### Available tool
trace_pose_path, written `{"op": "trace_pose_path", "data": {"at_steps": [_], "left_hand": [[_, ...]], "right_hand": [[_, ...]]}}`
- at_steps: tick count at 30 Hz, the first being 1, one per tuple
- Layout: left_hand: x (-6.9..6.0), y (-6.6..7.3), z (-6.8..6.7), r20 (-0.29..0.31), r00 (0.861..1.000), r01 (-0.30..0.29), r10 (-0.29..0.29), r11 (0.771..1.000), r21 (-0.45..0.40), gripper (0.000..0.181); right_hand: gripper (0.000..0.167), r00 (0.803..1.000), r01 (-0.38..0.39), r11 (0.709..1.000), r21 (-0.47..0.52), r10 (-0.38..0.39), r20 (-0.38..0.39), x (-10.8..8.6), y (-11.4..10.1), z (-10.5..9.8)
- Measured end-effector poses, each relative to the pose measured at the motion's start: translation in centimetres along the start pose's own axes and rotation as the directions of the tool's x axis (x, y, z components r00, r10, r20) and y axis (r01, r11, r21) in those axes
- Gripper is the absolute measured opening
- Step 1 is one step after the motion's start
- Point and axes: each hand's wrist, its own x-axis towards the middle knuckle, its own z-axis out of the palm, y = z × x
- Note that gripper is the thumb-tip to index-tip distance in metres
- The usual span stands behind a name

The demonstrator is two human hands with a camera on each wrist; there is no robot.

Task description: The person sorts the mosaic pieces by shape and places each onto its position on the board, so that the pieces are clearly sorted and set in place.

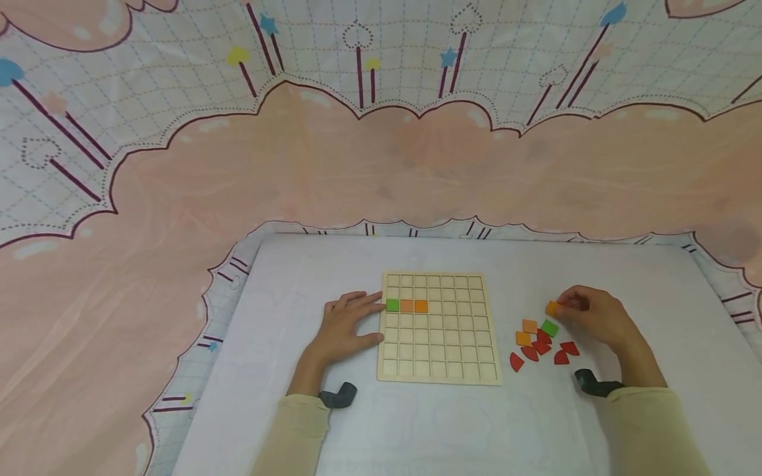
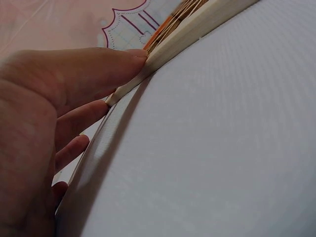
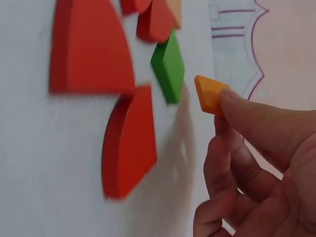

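A wooden grid board [image 1: 440,382] lies on the white table. In its third row from the far edge sit a green tile [image 1: 392,305], a pale orange tile [image 1: 407,306] and an orange tile [image 1: 421,306], side by side from the left edge. My left hand [image 1: 342,334] has its fingers spread, with thumb and fingertips touching the board's left edge; the left wrist view shows the thumb [image 2: 118,66] against that rim. To the right of the board, my right hand [image 1: 601,320] pinches an orange square tile [image 3: 210,94] between thumb and fingers, held off the table.
Between board and right hand lie a loose green tile [image 1: 550,328], a light orange tile [image 1: 530,326], another orange tile [image 1: 523,338] and several red quarter-round pieces [image 1: 516,362]. Some red pieces overlap. A patterned cloth [image 1: 357,172] surrounds the table.
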Motion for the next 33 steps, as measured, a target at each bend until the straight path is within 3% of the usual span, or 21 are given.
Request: {"op": "trace_pose_path", "data": {"at_steps": [4, 17, 26, 33], "left_hand": [[0.0, 0.0, -0.1, 0.0, 1.0, -0.002, 0.002, 1.0, -0.001, 0.06], [0.0, -0.1, -0.1, -0.002, 1.0, -0.003, 0.003, 1.0, 0.005, 0.061], [0.0, -0.1, 0.0, 0.003, 1.0, -0.006, 0.006, 1.0, 0.0, 0.061], [0.0, 0.0, 0.0, -0.014, 1.0, -0.022, 0.022, 1.0, 0.005, 0.061]], "right_hand": [[0.034, 1.0, 0.003, 0.997, 0.072, -0.002, -0.012, 0.3, -1.0, 0.6], [0.035, 0.998, -0.031, 0.957, 0.288, 0.015, 0.057, 1.9, -4.9, 3.1], [0.028, 0.995, 0.07, 0.966, 0.249, -0.084, 0.046, 3.0, -7.5, 4.9], [0.027, 0.988, 0.097, 0.915, 0.392, -0.135, 0.071, 3.6, -10.1, 6.2]]}}
